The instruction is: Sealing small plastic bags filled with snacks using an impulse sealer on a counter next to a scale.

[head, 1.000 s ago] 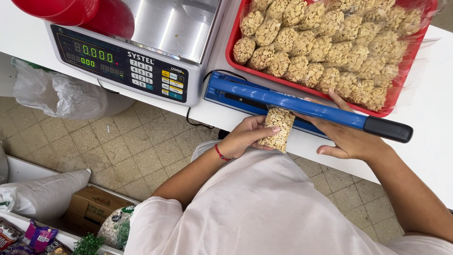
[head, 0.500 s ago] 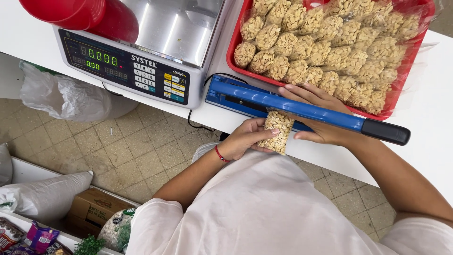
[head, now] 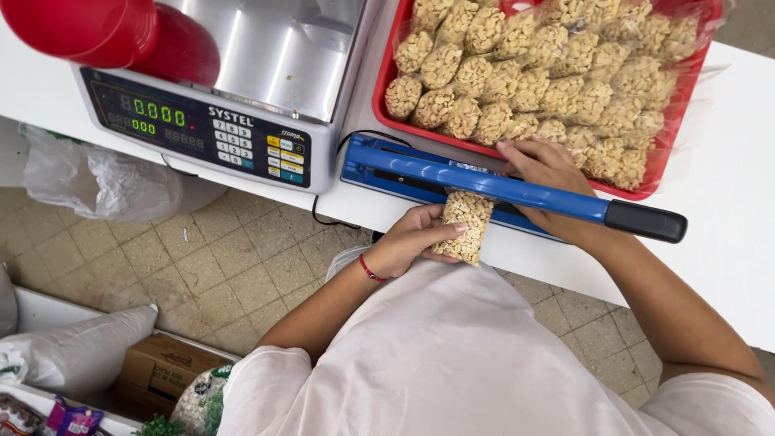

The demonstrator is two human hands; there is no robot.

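At centre frame my left hand (head: 408, 238) pinches the small clear bag of peanuts (head: 463, 227), its neck lying under the blue sealer arm (head: 484, 184), while my right hand (head: 549, 178) rests flat, fingers together, on that arm to press it shut.

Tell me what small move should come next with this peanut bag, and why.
Probably press the blue sealer arm down: the left hand holds the peanut bag with its top under the arm, and the right hand rests on the arm.
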